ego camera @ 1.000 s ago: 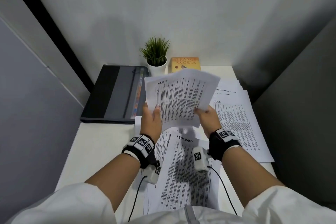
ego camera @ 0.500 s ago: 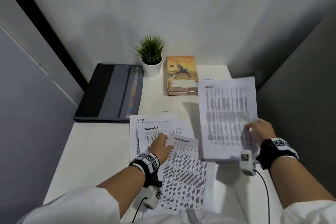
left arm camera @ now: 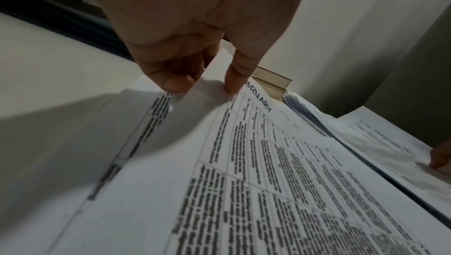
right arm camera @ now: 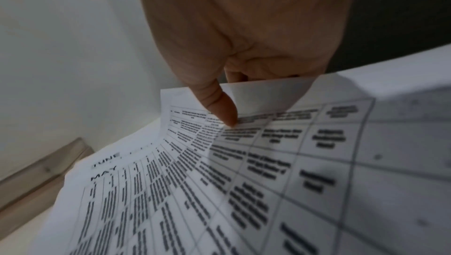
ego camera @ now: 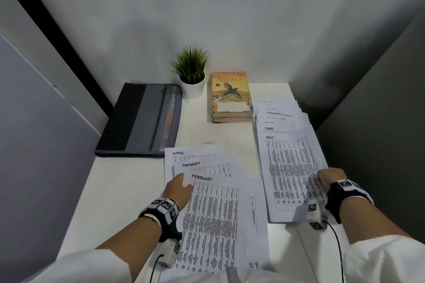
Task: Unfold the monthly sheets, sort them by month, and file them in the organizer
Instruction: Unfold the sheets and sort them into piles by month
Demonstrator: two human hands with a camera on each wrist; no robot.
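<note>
The MAY sheet point(ego camera: 291, 174) lies on top of a fanned stack on the right, with JUNE point(ego camera: 273, 128) and later months showing behind it. My right hand point(ego camera: 327, 179) pinches its right edge, thumb on top point(right arm camera: 224, 112). On the near left lie the FEBRUARY sheet point(ego camera: 213, 218), JANUARY point(ego camera: 204, 166) and APRIL point(ego camera: 190, 154), overlapping. My left hand point(ego camera: 180, 187) pinches the top left corner of FEBRUARY and lifts it a little point(left arm camera: 207, 89). The grey-black organizer point(ego camera: 140, 119) lies shut at the back left.
A small potted plant point(ego camera: 192, 76) and two stacked books point(ego camera: 231, 96) stand at the back of the white table point(ego camera: 128, 190). Walls close in at the back and both sides. The table's right edge runs just past the right stack.
The MAY sheet went from held up in both hands to lying on the right stack. My left hand let go of it and took the corner of FEBRUARY.
</note>
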